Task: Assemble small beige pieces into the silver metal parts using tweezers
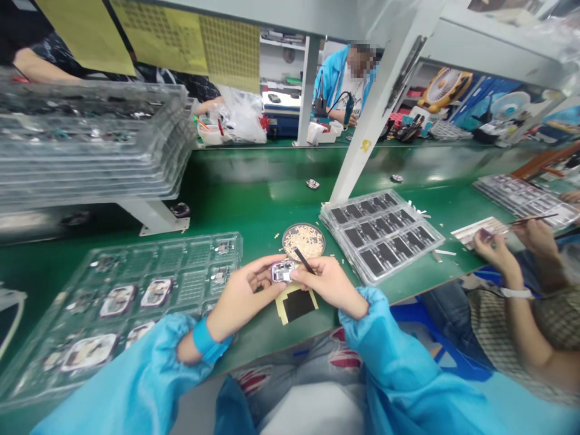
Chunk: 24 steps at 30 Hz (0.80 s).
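Just above the bench, my left hand (pixel 242 296) pinches a small rounded-square electronic housing (pixel 281 272), its inner parts facing up. My right hand (pixel 333 283) is closed round dark tweezers (pixel 304 261), and its fingertips touch the right side of the housing. Whether anything is between the tweezer tips cannot be made out. Behind both hands is a round dish (pixel 284 243) of tiny beige pieces. Below them lies a black square patch with a yellow border (pixel 296 305). On the left, a clear compartment tray (pixel 181 248) carries several similar housings and small loose parts.
Stacked clear trays (pixel 437 239) with black rectangular parts stand to the right, near a white post (pixel 362 133). Tall stacked trays (pixel 167 175) rest on a shelf at left. Single housings (pixel 312 184) lie farther back. At right, a co-worker's hands (pixel 502 257) work over a pale strip.
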Tool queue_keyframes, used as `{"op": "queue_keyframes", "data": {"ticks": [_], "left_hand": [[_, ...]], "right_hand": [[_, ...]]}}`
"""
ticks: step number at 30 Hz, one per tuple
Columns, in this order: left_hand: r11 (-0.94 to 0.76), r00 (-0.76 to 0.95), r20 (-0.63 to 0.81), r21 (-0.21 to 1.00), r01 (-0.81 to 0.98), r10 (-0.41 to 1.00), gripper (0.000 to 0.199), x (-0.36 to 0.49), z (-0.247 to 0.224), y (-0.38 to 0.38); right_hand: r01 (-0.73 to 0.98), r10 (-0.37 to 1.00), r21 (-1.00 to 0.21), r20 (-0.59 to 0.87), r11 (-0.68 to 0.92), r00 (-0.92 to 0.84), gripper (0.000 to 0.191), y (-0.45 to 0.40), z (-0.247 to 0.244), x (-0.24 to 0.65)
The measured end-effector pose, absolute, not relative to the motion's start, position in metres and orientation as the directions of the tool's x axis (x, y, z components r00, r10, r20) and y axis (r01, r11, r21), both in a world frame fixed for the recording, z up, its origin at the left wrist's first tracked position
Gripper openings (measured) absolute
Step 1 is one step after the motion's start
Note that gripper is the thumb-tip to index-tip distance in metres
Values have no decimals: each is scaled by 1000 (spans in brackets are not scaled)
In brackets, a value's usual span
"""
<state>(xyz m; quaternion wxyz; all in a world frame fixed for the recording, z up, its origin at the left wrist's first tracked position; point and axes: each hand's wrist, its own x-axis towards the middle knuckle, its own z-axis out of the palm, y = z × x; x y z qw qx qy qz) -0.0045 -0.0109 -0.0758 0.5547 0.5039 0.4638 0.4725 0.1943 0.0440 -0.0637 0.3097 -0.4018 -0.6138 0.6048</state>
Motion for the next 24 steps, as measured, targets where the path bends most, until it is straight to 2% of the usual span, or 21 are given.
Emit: {"op": "queue_keyframes", "data": {"ticks": [5, 11, 13, 20, 24], "left_hand": [[10, 92, -10, 1000, 1, 996, 53, -5, -79, -10], [-102, -35, 117, 951, 293, 992, 44, -4, -73, -13], [-91, -56, 113, 945, 313, 992, 44, -4, -72, -15], [81, 15, -80, 995, -64, 997, 56, -2, -67, -12], [139, 40, -134, 973, -186, 990, 56, 0, -61, -10]], "right_hand": [[143, 881, -987, -131, -73, -454, 31, 44, -63, 191], [170, 887, -984, -129, -58, -444, 35, 44, -60, 189], [165, 888, -985, -120, -51, -444, 37, 44, -60, 188], [190, 930, -982, -65, 5, -362, 30, 40, -61, 185], [45, 943, -999, -18, -3, -334, 41, 38, -65, 179]]}}
